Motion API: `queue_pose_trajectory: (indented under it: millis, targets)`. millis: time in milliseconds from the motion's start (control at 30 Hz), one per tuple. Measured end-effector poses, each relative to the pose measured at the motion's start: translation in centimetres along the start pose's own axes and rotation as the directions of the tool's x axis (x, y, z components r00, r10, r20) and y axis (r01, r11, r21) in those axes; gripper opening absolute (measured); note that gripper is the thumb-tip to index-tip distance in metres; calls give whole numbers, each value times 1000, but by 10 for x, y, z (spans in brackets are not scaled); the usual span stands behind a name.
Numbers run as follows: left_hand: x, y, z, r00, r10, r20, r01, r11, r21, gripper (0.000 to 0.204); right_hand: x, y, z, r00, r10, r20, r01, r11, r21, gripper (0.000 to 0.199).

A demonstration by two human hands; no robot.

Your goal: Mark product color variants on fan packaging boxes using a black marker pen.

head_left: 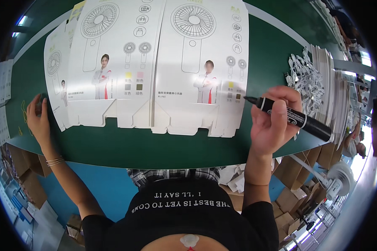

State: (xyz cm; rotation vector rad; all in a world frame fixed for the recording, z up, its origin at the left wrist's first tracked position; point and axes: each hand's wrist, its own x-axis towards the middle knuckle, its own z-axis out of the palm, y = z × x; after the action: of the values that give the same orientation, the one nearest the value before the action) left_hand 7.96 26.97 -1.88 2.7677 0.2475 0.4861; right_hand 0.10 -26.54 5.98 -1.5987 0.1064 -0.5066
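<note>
- Right hand point(276, 119), right of centre: fingers closed round a black marker point(316, 127), its tip at the cartons' right edge; contact unclear.
- Left hand point(38, 121), at left: fingers apart, loosely curled, just beside the cartons' left edge.
- Flat printed cartons point(113, 83), overlapping, upper left to upper centre.
- Green tabletop point(134, 148) shows between their lower edges and its rim; 1 pile of white cables point(306, 81) bounds the right.
</note>
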Motion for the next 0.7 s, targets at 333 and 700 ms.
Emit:
queue_pose_trajectory:
  millis: [333,700]
  targets:
    - [-11,8,5,987,-144,-72,98,893,-439,27,-6,13,3,999,1,47,6,988,-152,18]
    - [-56,197,-61,861,331,-386,-434,874,-218,33,0,18,5,996,-87,27,90,991,-104,19]
